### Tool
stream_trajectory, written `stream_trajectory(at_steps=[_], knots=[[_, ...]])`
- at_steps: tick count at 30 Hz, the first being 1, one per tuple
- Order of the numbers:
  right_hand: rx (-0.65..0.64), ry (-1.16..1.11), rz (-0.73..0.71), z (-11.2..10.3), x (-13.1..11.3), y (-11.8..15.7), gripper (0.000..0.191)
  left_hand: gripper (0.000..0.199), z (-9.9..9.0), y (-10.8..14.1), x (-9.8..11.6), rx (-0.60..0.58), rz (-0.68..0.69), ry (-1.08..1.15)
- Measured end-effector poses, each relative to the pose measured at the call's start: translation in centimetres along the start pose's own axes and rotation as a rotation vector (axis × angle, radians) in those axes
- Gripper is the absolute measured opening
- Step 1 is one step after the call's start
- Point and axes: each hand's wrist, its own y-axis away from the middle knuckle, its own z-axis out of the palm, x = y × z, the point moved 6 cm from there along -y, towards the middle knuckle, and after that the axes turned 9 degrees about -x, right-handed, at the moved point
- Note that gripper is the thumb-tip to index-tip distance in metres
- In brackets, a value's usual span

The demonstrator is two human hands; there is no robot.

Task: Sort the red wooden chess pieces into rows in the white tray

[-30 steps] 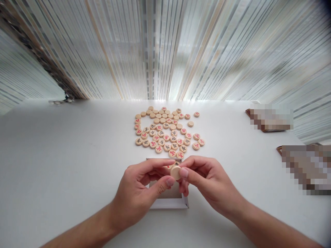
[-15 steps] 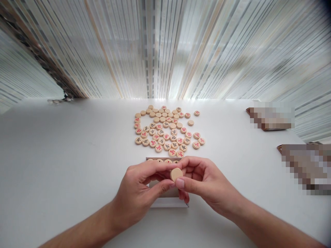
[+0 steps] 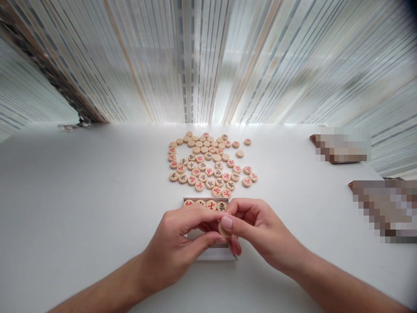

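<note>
The left hand (image 3: 177,234) and the right hand (image 3: 262,226) meet above a shallow open box (image 3: 216,254), and the grip of both is closed upon one round wooden xiangqi piece (image 3: 223,231). The right thumb presses over this piece and covers a part of it, while the left thumb and forefinger stand at its lower and upper edge. Inside the box, along its far wall, four pieces (image 3: 211,205) lie in one row, with characters in red, black, red and black from left to right; the left fingers hide some of them partly. Beyond the box, many loose pieces (image 3: 209,171) are spread on the white desk (image 3: 81,195), some showing red or black characters, others a plain face. Behind the desk hangs a striped curtain (image 3: 156,56).
</note>
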Motion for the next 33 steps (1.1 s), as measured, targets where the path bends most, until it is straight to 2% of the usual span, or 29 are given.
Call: stream_trajectory(at_steps=[4,8,11,16,19,27,33], knots=[[-0.037,-0.054,-0.023,-0.1,0.0,0.1,0.033,0.025,-0.2,0.2,-0.5,0.054,-0.018,0.189],[-0.059,-0.108,-0.023,0.1,0.0,0.2,0.026,0.028,-0.2,0.4,-0.9,0.07,-0.047,0.231],[-0.073,-0.148,-0.017,0.2,0.1,0.1,0.026,0.028,-0.2,0.4,-0.8,0.069,-0.031,0.183],[-0.032,-0.166,0.052,0.1,0.9,0.1,0.041,0.029,-0.3,0.4,-0.2,0.067,0.054,-0.002],[-0.024,-0.15,0.052,0.0,1.0,0.1,0.04,0.032,-0.3,0.4,0.1,0.059,0.082,-0.06],[-0.068,-0.122,-0.001,0.3,0.0,0.1,0.031,0.031,-0.2,0.2,0.4,0.032,0.1,-0.01],[-0.094,-0.114,-0.033,0.1,-0.3,0.2,0.022,0.03,-0.4,0.4,-0.1,0.045,0.061,0.011]])
